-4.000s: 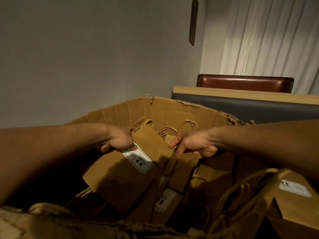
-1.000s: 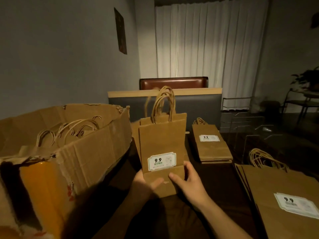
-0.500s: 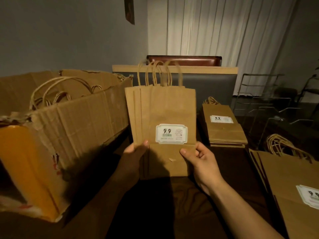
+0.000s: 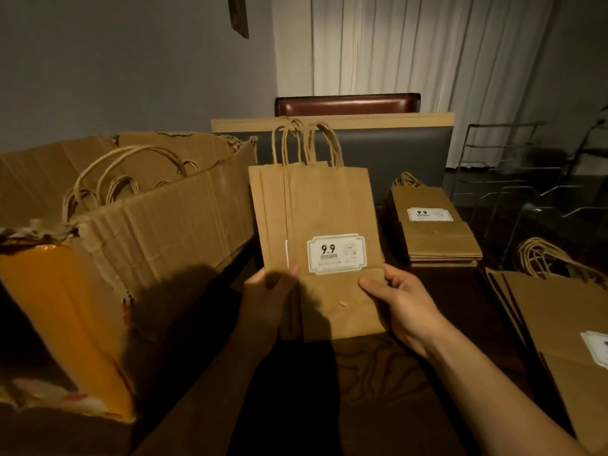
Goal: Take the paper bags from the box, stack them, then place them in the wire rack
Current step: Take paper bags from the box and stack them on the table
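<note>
Both forearms reach fwd from the near edge, meeting over the middle of the dark wood-grain surface (image 4: pixel 371 366). Left hand (image 4: pixel 268 299) sits in shadow at the lower left side of a small bunch of paper bags (image 4: pixel 316 225); its thumb lies over the front, rest of the fingers behind, clamped on the bunch. Right hand (image 4: pixel 403 302) takes the lower right side the same way: thumb on the front fold, fingers curled round the back edge. Bunch is held upright, handles up, approx 3–4 bags fanned slightly to the left, w/ twisted-paper handles (image 4: pixel 304 144) standing above the top edge.

Front bag carries a white sticker (image 4: pixel 336 254) w/ bold "9.9"; the smaller print under it is too fine to read, and a small figure sits at the sticker's right.

Cardboard box (image 4: pixel 158 232), torn rim, stands at the left edge w/ more bag handles poking out. A flat stack of bags (image 4: pixel 437 235) lies toward the far right, top label also "9.9". Another flat stack (image 4: pixel 566 327) lies at the right edge, sticker partly cut off. Wire rack (image 4: pixel 513 179) stands at the far right corner, dim.
</note>
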